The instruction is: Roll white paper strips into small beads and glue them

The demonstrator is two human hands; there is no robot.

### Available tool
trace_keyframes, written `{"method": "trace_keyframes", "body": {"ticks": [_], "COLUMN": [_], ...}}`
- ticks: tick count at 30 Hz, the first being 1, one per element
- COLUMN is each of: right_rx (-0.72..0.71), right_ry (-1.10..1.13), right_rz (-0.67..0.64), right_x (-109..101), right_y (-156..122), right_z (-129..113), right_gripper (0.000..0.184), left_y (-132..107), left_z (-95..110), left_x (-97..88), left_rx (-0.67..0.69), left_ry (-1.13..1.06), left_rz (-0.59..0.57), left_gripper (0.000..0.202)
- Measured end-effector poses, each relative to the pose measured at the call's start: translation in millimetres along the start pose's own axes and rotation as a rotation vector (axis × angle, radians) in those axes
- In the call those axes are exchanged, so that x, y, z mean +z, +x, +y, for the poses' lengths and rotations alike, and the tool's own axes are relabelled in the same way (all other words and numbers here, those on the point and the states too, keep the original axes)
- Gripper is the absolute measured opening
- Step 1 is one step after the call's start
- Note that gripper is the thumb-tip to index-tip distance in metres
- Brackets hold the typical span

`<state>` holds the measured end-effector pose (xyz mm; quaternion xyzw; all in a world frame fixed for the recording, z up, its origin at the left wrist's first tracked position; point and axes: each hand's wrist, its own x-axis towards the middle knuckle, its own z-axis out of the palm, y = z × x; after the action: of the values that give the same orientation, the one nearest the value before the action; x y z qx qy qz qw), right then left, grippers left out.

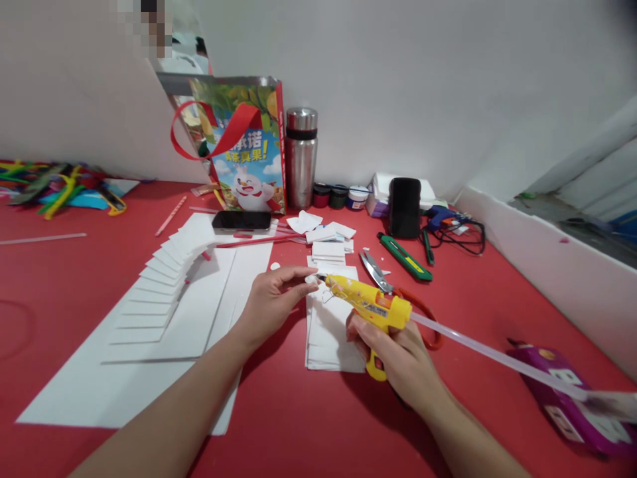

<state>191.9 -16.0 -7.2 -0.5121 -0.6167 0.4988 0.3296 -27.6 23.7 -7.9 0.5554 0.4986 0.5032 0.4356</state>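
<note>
My right hand (395, 355) is wrapped round the handle of a yellow hot glue gun (365, 297), from whose back a long clear glue stick (492, 355) sticks out. The gun's nozzle meets a small white piece (312, 279), pinched between the thumb and fingers of my left hand (275, 295). Beneath them lies a stack of white paper sheets (331, 335). To the left, a curved row of white card steps (154, 285) rests on a white board (194, 325). Scissors (377, 272) with red handles lie just beyond the gun, partly hidden.
A green utility knife (405, 257), a black phone (405, 207) and a cable (460, 236) lie at the right. Behind stand a steel flask (301, 159), a printed bag (243, 149) and paint pots (338, 196). A purple pack (562, 398) sits at the right front.
</note>
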Motion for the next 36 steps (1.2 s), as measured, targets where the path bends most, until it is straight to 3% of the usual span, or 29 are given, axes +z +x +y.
{"method": "trace_keyframes", "body": {"ticks": [26, 33, 36], "right_rx": [0.005, -0.047, -0.023], "right_ry": [0.007, 0.230, 0.110], "right_rz": [0.093, 0.271, 0.390], "right_x": [0, -11, -33], "right_y": [1, 3, -8], "right_z": [-2, -13, -14], "right_gripper": [0.042, 0.034, 0.035], "left_y": [1, 1, 0], "left_z": [-1, -3, -3], "left_x": [0.1, -1.5, -2.1], "left_rx": [-0.111, -0.123, -0.125], "left_ry": [-0.137, -0.186, -0.169], "left_rz": [0.011, 0.024, 0.024], "left_gripper": [0.023, 0.022, 0.023]}}
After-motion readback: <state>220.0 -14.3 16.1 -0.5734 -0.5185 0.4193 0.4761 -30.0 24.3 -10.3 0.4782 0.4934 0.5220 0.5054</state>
